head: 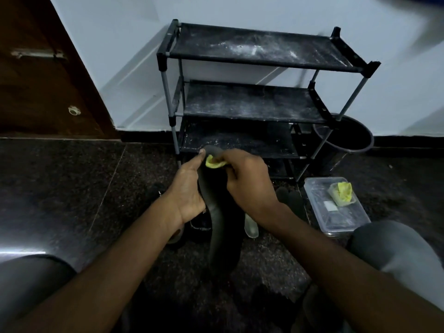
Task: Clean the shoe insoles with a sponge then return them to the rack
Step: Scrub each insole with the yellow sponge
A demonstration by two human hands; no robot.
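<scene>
one sponge (212, 162) between fingers (236, 159) and insole (222, 243)

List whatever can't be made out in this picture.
Head view only.
Sponge: mostly covered by the right hand's fingers.
Insole: far end partly covered by the left hand's thumb.
Dark shapes around the insole: too dim to identify.
Bucket: contents lost in shadow behind the rack's leg.
Blurred shape, top right corner: cut off by the frame edge.

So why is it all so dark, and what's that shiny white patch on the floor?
Head view: dim light, so the black insole nearly melts into the dark floor; the white patch at the left is glare off the polished floor; the top right corner is smeared with blur; the rack leans because the wide lens bends it.
</scene>
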